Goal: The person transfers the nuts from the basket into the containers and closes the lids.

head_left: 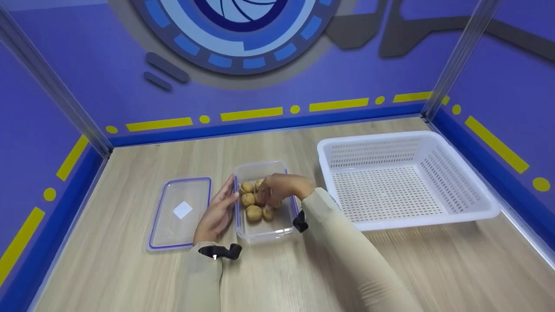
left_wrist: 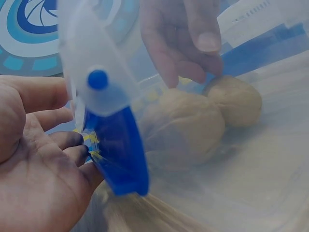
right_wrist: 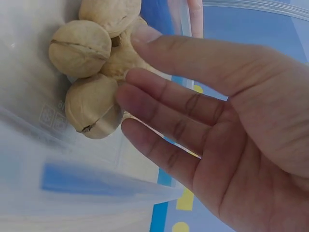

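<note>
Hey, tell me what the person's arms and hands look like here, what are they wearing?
Both arms are covered by long, close-fitting beige sleeves, the right sleeve and the left sleeve, each reaching the wrist. A small black device, apparently the wrist camera mount, sits at each cuff: right one, left one. The left hand and right hand are bare: no gloves, and no rings or watch are visible.

Walnuts (head_left: 253, 206): tan, wrinkled shells, under the right hand (head_left: 282, 188).
Container (head_left: 264, 232): clear plastic, blue clasp by the left hand (head_left: 217, 214).
Lid (head_left: 180, 213): clear, blue-violet rim, white square label; left of the left hand.
Basket (head_left: 407, 180): white, perforated grid; right of the right hand.
Table (head_left: 282, 277): pale wood grain.
Sleeves (head_left: 347, 242): beige.
</note>
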A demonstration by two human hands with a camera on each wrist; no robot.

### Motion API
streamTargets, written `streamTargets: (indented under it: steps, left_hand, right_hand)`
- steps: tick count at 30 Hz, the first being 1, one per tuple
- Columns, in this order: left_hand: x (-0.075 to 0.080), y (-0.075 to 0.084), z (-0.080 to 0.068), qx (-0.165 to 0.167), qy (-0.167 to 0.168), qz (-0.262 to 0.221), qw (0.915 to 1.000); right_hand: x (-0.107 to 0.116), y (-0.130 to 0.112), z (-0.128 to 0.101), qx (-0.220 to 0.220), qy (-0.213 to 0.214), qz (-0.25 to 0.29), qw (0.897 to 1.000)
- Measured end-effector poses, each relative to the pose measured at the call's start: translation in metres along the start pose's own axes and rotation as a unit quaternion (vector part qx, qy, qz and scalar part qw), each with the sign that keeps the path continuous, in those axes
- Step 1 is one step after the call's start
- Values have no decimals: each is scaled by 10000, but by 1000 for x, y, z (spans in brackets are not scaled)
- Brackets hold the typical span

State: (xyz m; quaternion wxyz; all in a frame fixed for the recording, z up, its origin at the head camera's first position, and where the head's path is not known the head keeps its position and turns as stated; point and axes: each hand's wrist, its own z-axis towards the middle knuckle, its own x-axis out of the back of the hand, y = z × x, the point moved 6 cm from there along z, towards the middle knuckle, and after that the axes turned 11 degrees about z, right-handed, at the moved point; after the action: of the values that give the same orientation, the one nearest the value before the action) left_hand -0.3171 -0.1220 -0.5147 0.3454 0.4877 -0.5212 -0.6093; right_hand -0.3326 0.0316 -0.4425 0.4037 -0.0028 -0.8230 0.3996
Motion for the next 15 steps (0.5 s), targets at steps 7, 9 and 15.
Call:
streamTargets:
  steps: [7, 9, 15]
  left_hand:
    - [0, 0, 0, -2, -9, 42, 10000]
    - [0, 0, 0, -18, -23, 29, 10000]
    - [0, -1, 0, -34, -25, 70, 10000]
  right_hand:
    - [1, 0, -2, 68, -5, 130, 9999]
    - [2, 0, -3, 110, 11, 130, 9999]
    - [5, 0, -7, 203, 190, 117, 9995]
